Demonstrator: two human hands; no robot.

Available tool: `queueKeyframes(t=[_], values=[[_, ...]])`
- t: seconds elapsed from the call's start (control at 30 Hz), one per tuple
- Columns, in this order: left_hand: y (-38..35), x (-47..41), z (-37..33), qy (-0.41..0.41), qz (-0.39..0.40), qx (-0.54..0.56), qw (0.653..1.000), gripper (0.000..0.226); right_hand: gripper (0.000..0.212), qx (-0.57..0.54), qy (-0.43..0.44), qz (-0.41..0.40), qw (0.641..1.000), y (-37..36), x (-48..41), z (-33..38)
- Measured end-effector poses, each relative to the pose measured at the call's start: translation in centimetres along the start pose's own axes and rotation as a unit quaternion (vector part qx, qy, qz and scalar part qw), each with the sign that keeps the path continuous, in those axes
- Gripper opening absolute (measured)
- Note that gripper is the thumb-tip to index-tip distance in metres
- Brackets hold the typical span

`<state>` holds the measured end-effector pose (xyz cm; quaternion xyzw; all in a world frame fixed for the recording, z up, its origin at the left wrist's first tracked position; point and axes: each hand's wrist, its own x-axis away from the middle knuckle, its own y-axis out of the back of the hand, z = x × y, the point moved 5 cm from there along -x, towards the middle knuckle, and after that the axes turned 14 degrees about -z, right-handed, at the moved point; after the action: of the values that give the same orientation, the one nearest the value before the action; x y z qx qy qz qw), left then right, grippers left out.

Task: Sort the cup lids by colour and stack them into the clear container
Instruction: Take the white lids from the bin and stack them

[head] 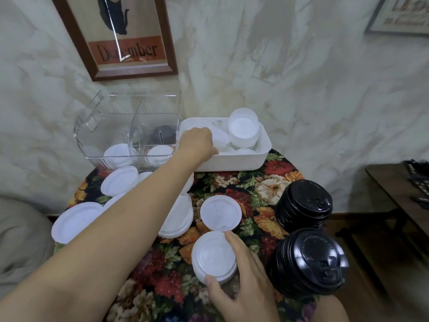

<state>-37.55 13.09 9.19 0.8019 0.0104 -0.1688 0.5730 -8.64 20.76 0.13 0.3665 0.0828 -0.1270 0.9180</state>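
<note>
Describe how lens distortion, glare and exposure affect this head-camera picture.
Head view: the wide-angle lens tilts and bends the framed picture; a glare streak crosses its glass; the white lid stack in the right hand is washed out, little relief showing; the clear container reads mainly by reflections.

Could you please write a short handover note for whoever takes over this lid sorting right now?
Left hand: reaching into the white tub; its grip is hidden.
Right hand: holds a white lid stack.
Done: a few white lids and dark ones sit in the clear container.
Left: loose white lids, two black stacks, and the tub's lids.
</note>
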Motion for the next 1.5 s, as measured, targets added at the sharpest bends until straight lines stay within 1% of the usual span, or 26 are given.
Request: queueKeyframes(t=[0.1,0.2,0.27,0.4,0.5,0.53,0.6,0.67,0.7,0.73,0.83,0.97,1.1,1.17,1.23,1.37,1.5], values=[[0.7,0.3,-0.4,-0.006,-0.042,0.004,0.999,0.011,0.079,-0.007,0.003,-0.004,1.0,0.0,0.0,0.0],[2.2,1.7,-1.1,-0.035,-0.105,0.014,0.994,0.015,0.078,-0.018,0.01,-0.014,1.0,-0.1,0.1,-0.1],[3.2,2.9,-1.4,-0.058,-0.133,0.037,0.989,0.016,0.078,-0.02,0.011,-0.02,1.0,-0.2,0.2,-0.2],[4.8,6.9,-1.5,-0.115,-0.128,0.132,0.976,0.014,0.077,-0.022,0.013,-0.031,0.999,-0.2,0.3,-0.2],[5.7,10.5,-0.8,-0.153,-0.139,0.178,0.962,0.01,0.076,-0.022,0.013,-0.038,0.999,-0.2,0.3,-0.2],[5.6,11.6,-0.3,-0.162,-0.128,0.182,0.961,0.009,0.075,-0.022,0.012,-0.042,0.999,-0.1,0.4,-0.2],[4.8,13.0,0.7,-0.168,-0.078,0.173,0.967,0.01,0.074,-0.02,0.011,-0.045,0.999,-0.1,0.4,-0.1],[3.9,13.6,1.6,-0.161,-0.027,0.166,0.972,0.011,0.074,-0.017,0.011,-0.035,0.999,-0.1,0.3,0.1],[3.8,13.5,1.8,-0.16,-0.014,0.169,0.972,0.013,0.074,-0.016,0.013,-0.033,0.999,-0.1,0.2,0.2],[3.8,13.2,1.7,-0.16,-0.014,0.176,0.971,0.015,0.074,-0.015,0.014,-0.032,0.999,-0.1,0.2,0.2],[4.1,10.8,0.2,-0.16,-0.052,0.185,0.968,0.016,0.075,-0.017,0.008,-0.03,0.999,-0.2,0.1,0.0],[2.4,4.6,-1.6,-0.137,-0.089,0.124,0.979,0.027,0.08,-0.011,0.004,-0.011,1.0,-0.3,0.0,0.0],[-1.0,-0.9,-0.5,-0.075,-0.058,0.05,0.994,0.044,0.082,-0.013,-0.002,-0.007,1.0,-0.1,-0.1,0.0],[-1.9,-2.3,0.1,-0.049,-0.052,0.038,0.997,0.042,0.083,-0.009,-0.001,-0.003,1.0,-0.1,-0.1,0.1],[-2.0,-3.1,0.4,-0.035,-0.065,0.036,0.997,0.039,0.083,-0.003,-0.005,0.005,1.0,0.0,-0.1,0.1],[-1.5,-3.2,0.7,-0.029,-0.084,0.011,0.996,0.032,0.082,-0.005,0.001,0.001,1.0,-0.1,0.0,0.0],[-0.4,-2.3,1.1,-0.02,-0.103,0.049,0.993,0.024,0.081,-0.015,0.004,-0.008,1.0,-0.1,0.0,-0.1]])
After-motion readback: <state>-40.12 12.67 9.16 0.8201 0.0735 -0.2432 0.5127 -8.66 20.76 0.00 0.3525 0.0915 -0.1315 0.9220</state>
